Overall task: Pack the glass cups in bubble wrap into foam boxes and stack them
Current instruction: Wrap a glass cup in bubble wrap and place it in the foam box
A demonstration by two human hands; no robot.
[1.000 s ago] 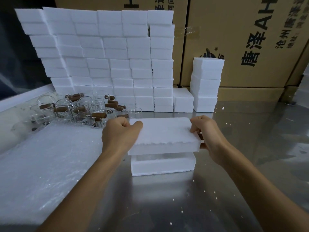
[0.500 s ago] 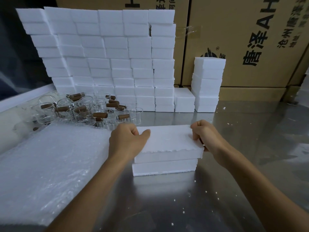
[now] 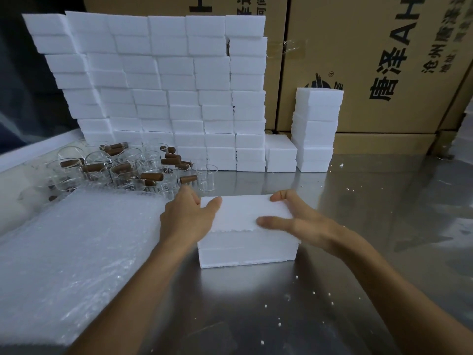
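A white foam box stands in the middle of the steel table, its lid [image 3: 240, 213] seated on its base [image 3: 245, 254]. My left hand [image 3: 186, 219] grips the lid's left end, thumb on top and fingers curled round the far corner. My right hand [image 3: 304, 224] lies across the right end with fingers straight and spread, pressing on the lid. Several glass cups [image 3: 122, 170] with brown wooden handles crowd the far left. A thick pile of bubble wrap sheets [image 3: 71, 252] lies just left of the box.
A tall wall of stacked foam boxes [image 3: 163, 85] fills the back. A low box [image 3: 280, 155] and a shorter stack [image 3: 316, 129] stand to its right, before cardboard cartons [image 3: 384, 60]. Foam crumbs dot the steel table [image 3: 281, 316].
The lid, held above the base a second ago, has come down and now sits on it. My right hand's fingers have straightened over the lid's right end.
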